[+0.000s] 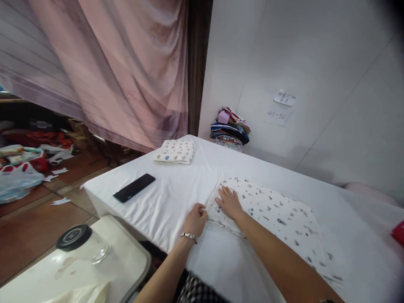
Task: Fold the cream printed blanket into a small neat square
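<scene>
A white cloth printed with small grey and brown figures (pixel 280 214) lies folded on the white-covered table (pixel 170 198). My right hand (pixel 229 203) rests flat on its near-left part, fingers spread. At the cloth's left edge is my left hand (pixel 195 219), its fingers curled in and pinching the corner; the fingertips are partly hidden. A bracelet (pixel 189 237) circles my left wrist. Toward the far left end of the table sits a smaller folded cloth (pixel 176 151) with a similar print. Nearer to me is a black phone (pixel 134 187), lying flat.
A glass jar with a black lid (pixel 82 242) lies on a pale stool or side table (pixel 126 248) at lower left. Folded clothes (pixel 229 128) are stacked by the wall beyond the table. A pink curtain (pixel 135 63) hangs behind; plastic bags (pixel 20 181) sit on the floor.
</scene>
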The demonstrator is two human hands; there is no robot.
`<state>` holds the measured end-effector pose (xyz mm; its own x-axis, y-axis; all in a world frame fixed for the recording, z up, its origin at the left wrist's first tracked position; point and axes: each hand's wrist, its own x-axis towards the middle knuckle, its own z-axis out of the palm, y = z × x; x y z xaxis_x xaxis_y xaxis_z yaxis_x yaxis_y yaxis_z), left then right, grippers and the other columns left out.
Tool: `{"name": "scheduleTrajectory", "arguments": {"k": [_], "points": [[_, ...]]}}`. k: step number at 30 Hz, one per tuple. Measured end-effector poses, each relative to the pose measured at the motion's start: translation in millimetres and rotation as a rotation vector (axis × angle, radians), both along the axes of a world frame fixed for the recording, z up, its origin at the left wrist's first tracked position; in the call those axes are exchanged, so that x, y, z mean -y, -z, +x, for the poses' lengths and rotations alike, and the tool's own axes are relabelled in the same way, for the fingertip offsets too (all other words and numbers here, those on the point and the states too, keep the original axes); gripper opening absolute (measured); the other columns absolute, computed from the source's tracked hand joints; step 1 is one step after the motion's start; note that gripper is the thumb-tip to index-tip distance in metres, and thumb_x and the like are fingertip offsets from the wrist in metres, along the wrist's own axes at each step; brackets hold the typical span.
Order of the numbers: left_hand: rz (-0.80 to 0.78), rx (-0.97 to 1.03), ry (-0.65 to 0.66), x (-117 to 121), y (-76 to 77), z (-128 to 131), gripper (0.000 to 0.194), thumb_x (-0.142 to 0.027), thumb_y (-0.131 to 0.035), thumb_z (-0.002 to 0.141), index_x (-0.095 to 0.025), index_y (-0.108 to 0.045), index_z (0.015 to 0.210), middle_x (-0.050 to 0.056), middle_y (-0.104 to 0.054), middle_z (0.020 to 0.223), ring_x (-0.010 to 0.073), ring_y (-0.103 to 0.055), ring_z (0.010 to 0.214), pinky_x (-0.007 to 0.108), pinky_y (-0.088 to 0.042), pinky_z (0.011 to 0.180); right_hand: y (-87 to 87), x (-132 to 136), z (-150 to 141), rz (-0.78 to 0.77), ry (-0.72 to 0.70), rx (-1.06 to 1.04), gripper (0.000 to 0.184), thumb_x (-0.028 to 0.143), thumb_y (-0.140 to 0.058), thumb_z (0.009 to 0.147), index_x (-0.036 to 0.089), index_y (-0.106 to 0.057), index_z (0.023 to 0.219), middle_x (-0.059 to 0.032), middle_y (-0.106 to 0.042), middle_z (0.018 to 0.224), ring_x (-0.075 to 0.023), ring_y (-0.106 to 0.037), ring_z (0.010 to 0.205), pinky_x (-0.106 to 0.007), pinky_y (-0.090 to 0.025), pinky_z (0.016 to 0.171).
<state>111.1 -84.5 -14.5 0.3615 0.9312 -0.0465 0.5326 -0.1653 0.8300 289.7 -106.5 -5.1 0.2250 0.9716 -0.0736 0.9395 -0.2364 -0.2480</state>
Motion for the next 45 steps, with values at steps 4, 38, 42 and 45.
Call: {"name": "scheduleTrajectory", "arguments": {"k": [4, 38, 42, 45], "points": [[0.007, 0.010, 0.002, -0.5, -0.3, 0.1, 0.015, -0.017, -0.047, 0.076, -0.019, -0.052, 0.091, -0.001, -0.060, 0.070, 0.0126, -0.056, 0.065, 0.023, -0.038, 0.062, -4.9, 22.6, -7.8, -0.002, -0.036, -0.068, 0.059, 0.053, -0.026, 0.088, 0.021, -0.030, 0.138, -0.0066, -0.015, 0.149, -0.0216, -0.007, 0.137, -0.045, -0.005, 0.107], [0.046, -0.212, 0.036, -16.2, -9.9, -0.2, 0.036, -0.040, -0.046, 0.070, -0.019, -0.055, 0.097, 0.003, -0.067, 0.081, 0.0218, -0.062, 0.077, 0.030, -0.045, 0.067, -12.2, 157.2, 75.0, 0.037, 0.287, -0.140, 0.055, 0.050, -0.026, 0.089, 0.024, -0.031, 0.137, -0.0068, -0.013, 0.149, -0.0221, -0.003, 0.137, -0.049, -0.007, 0.107], [-0.036, -0.179, 0.034, -17.0, -14.6, -0.3, 0.037, -0.044, -0.045, 0.070, -0.019, -0.057, 0.095, 0.002, -0.066, 0.073, 0.0206, -0.061, 0.068, 0.029, -0.045, 0.062, -9.6, 169.1, 81.9, 0.082, 0.316, -0.057, 0.056, 0.050, -0.024, 0.089, 0.023, -0.029, 0.138, -0.0058, -0.012, 0.149, -0.0219, -0.002, 0.137, -0.048, -0.004, 0.108], [-0.114, -0.219, 0.035, -16.3, -24.0, 3.1, 0.040, -0.051, -0.045, 0.070, -0.020, -0.059, 0.091, 0.002, -0.064, 0.070, 0.0213, -0.060, 0.062, 0.030, -0.045, 0.060, -3.3, 175.2, 83.3, 0.076, 0.269, -0.030, 0.055, 0.051, -0.023, 0.090, 0.024, -0.032, 0.137, -0.0054, -0.016, 0.148, -0.0230, -0.005, 0.137, -0.048, -0.005, 0.108]]}}
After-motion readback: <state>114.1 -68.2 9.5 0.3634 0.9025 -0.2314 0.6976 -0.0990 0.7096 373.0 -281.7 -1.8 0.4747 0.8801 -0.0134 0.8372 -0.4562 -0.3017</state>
